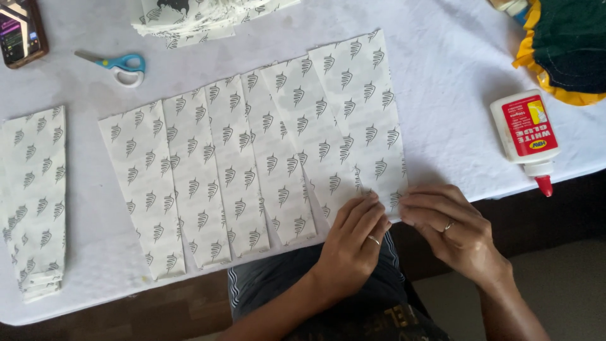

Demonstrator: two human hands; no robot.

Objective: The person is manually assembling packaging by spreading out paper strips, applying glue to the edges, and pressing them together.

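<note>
White paper strips printed with small grey leaf-like marks (252, 164) lie side by side in an overlapping fan across the middle of a white cloth-covered table (454, 126). Both hands meet at the near corner of the rightmost strip, at the table's front edge. The left hand (353, 243) presses flat on that corner, fingers together, a ring on one finger. The right hand (451, 227), also ringed, pinches the strip's edge just beside it, fingertips closed on the paper. A stack of matching strips (35, 196) sits apart at the left, and another pile (202, 16) lies at the far edge. Blue-handled scissors (117, 65) and a phone (20, 31) rest far left. A white glue bottle with red label and cap (527, 136) lies on the right, near a dark green and yellow cloth (568, 50). Brown floor shows below the table.
</note>
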